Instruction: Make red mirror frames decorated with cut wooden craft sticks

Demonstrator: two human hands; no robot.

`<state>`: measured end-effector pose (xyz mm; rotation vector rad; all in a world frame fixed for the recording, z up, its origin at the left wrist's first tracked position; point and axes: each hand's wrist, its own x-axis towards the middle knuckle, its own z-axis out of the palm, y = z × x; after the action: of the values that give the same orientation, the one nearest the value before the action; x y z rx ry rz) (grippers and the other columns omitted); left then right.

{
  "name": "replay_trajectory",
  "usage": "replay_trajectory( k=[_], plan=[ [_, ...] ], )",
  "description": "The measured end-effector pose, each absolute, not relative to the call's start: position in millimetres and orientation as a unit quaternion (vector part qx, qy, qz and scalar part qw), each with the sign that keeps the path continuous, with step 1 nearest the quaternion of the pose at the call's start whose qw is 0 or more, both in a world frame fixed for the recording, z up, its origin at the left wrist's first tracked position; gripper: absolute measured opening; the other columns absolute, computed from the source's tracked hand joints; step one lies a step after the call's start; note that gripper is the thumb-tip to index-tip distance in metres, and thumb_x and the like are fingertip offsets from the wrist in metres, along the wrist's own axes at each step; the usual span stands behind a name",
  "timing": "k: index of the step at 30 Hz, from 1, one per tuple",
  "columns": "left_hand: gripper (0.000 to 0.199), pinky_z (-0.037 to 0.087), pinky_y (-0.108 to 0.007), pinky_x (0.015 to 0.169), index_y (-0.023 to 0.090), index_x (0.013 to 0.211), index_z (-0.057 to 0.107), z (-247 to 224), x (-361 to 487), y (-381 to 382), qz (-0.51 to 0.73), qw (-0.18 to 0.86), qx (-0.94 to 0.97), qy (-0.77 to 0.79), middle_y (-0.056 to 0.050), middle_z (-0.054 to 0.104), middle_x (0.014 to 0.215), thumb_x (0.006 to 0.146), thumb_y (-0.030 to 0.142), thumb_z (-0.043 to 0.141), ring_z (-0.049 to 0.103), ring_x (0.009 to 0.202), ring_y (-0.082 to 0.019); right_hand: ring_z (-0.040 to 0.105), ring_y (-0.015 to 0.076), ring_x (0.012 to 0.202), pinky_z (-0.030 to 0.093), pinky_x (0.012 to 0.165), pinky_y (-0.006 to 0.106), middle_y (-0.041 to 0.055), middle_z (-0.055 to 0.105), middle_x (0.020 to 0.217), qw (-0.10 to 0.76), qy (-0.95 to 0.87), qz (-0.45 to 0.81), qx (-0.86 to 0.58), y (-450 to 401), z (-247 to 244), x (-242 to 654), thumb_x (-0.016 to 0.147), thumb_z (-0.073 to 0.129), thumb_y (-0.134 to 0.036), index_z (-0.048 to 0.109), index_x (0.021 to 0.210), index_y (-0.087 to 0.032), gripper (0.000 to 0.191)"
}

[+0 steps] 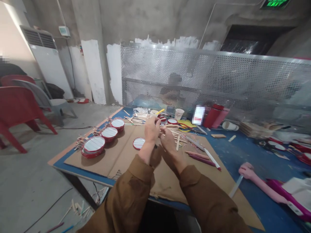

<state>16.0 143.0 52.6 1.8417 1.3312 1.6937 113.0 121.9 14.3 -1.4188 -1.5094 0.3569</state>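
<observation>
Above the cardboard sheet (128,155), my left hand (151,130) and my right hand (168,141) are close together with fingers pinched. Whatever lies between the fingertips is too small and hidden to make out. A yellow stick-like thing (160,111) shows just beyond my left hand; I cannot tell whether it is touched. Beside my left wrist lies a round white disc with a red rim (138,143). To the left stand red-rimmed round pieces with lined white tops (94,144), with small wooden sticks behind them. Loose wooden craft sticks (178,142) lie beyond my right hand.
Pencils (201,158) and a white pen with a red tip (213,159) lie on the right. Farther back are a paper cup (179,114), a lit phone (198,115) and a red bottle (213,116). A pink-handled tool (262,184) rests at right. Perforated metal panels (218,84) border the table.
</observation>
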Motion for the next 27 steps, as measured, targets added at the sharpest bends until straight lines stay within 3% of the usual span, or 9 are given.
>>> replay_trajectory(
  k=[4,9,18,22,24,27],
  plan=[
    [0.010,0.040,-0.028,0.077,0.019,0.074,0.060,44.2,21.5,147.7,0.548,0.179,0.684,0.446,-0.003,0.063,0.078,0.083,0.019,0.054,0.054,0.080,-0.017,0.061,0.0181,0.077,0.049,0.074,0.033,0.0024,0.064,0.087,0.567,-0.561,0.212,-0.566,119.5,17.6,133.9,0.077,0.044,-0.028,0.058,0.094,-0.023,0.022],
    [0.012,0.037,-0.024,0.064,0.019,0.070,0.060,30.9,29.5,155.9,0.470,0.221,0.739,0.429,-0.001,0.060,0.070,0.081,0.021,0.056,0.049,0.065,-0.015,0.060,0.0128,0.059,0.047,0.054,0.024,-0.0024,0.063,0.073,0.602,-0.504,0.344,-0.516,112.2,26.6,152.2,0.071,0.057,-0.033,0.058,0.097,-0.023,0.027],
    [0.016,0.039,-0.025,0.067,0.019,0.065,0.058,24.4,31.8,154.9,0.427,0.228,0.747,0.457,-0.002,0.060,0.067,0.080,0.023,0.058,0.053,0.068,-0.016,0.047,0.0107,0.045,0.037,0.046,0.022,-0.0054,0.055,0.051,0.490,-0.592,0.272,-0.579,114.7,19.4,162.3,0.068,0.059,-0.035,0.062,0.071,-0.021,0.015],
    [0.015,0.041,-0.028,0.076,0.020,0.079,0.059,33.1,30.4,152.0,0.505,0.235,0.651,0.516,-0.005,0.064,0.080,0.087,0.024,0.048,0.055,0.080,-0.018,0.048,0.0116,0.046,0.036,0.049,0.023,-0.0044,0.055,0.050,0.456,-0.602,0.215,-0.619,119.9,17.3,161.6,0.066,0.058,-0.030,0.061,0.064,-0.020,0.010],
    [0.017,0.041,-0.028,0.080,0.020,0.084,0.058,39.8,24.2,151.6,0.556,0.231,0.595,0.532,-0.005,0.064,0.084,0.090,0.022,0.042,0.056,0.084,-0.017,0.050,0.0122,0.049,0.038,0.052,0.024,-0.0035,0.056,0.052,0.453,-0.598,0.201,-0.629,123.7,18.4,159.4,0.067,0.057,-0.026,0.064,0.069,-0.018,0.011],
    [0.015,0.041,-0.028,0.083,0.018,0.090,0.055,48.7,8.1,153.1,0.645,0.204,0.499,0.541,-0.006,0.063,0.091,0.091,0.023,0.041,0.056,0.087,-0.017,0.057,0.0128,0.056,0.041,0.059,0.024,-0.0015,0.062,0.061,0.460,-0.590,0.193,-0.635,124.8,21.7,154.4,0.072,0.049,-0.022,0.065,0.094,-0.015,0.028]
  ],
)
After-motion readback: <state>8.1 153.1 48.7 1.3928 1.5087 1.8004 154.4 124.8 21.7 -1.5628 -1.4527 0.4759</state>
